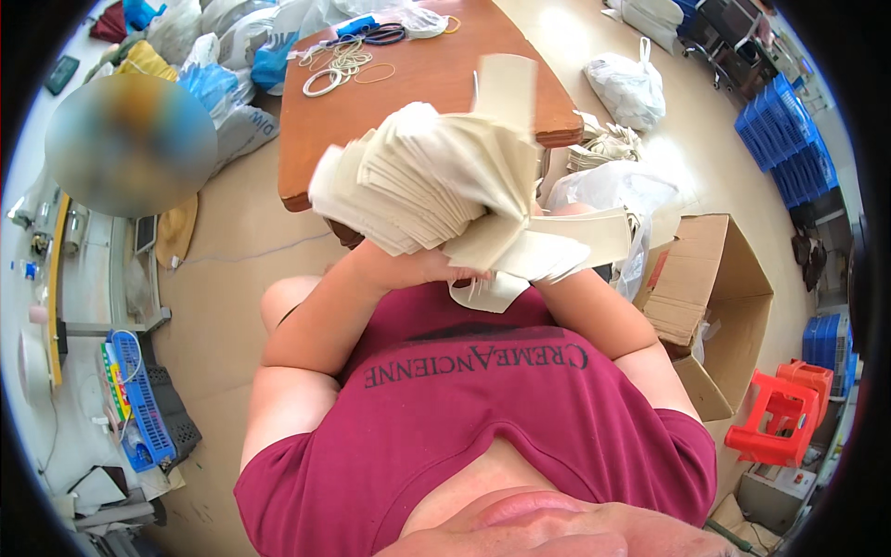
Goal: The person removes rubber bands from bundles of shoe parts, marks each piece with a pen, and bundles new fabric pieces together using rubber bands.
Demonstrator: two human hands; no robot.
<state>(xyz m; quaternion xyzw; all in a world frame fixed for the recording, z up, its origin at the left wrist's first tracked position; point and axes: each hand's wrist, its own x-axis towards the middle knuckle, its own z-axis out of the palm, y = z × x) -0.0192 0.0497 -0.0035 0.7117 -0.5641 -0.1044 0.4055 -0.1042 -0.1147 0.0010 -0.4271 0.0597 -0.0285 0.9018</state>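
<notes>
A thick stack of cream card or fabric pieces point(399, 181) is fanned out in front of my chest, just over the near edge of the table. My left hand point(418, 269) is closed around its lower side, and some of its fingers are covered by the pieces. My right forearm reaches up to the other part of the stack, where loose pieces point(594, 239) splay out around the hand. Those pieces hide most of the right hand, which appears to grip them. One piece at the top is blurred by motion.
On the brown table point(311, 139) lie pale cord loops point(343, 60), a white ring point(322, 83) and a blue item. At right stand a cardboard box point(715, 288), a red stool point(775, 418), and plastic bags point(631, 88). Bags pile up far left.
</notes>
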